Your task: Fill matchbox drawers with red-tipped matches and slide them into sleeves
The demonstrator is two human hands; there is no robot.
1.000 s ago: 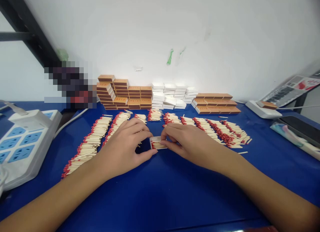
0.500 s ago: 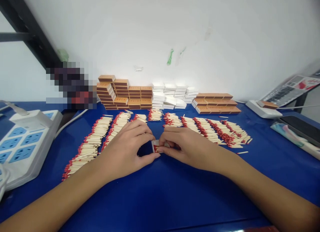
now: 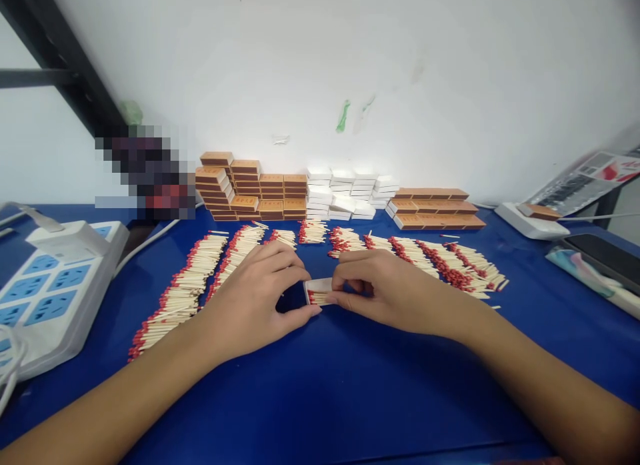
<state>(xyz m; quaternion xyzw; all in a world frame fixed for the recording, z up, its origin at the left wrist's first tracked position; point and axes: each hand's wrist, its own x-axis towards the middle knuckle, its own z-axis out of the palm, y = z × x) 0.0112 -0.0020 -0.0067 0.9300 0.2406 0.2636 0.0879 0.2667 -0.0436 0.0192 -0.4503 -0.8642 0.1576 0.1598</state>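
Note:
My left hand (image 3: 265, 295) grips the left end of a small white matchbox tray (image 3: 320, 283) between thumb and index finger. Several red-headed matches (image 3: 316, 297) lie in the tray, heads to the left. Over its right end, my right hand (image 3: 370, 285) is closed, thumb and fingertips at the tail ends of those matches; what they pinch is hidden. Beyond the hands, loose matches are spread in rows, with a long row (image 3: 175, 298) on the left and more piles (image 3: 450, 265) on the right.
Behind the matches stand stacked brown matchboxes (image 3: 270, 191), white trays (image 3: 343, 188) and more brown boxes (image 3: 435, 211) against the wall. A power strip (image 3: 65, 285) with cables lies left. To the right are a white adapter (image 3: 530, 221) and a dark phone (image 3: 607, 258).
My right hand has shifted slightly right along the tray, uncovering more of the matches and the tray inside. My left hand keeps its hold. The whole view has moved a little.

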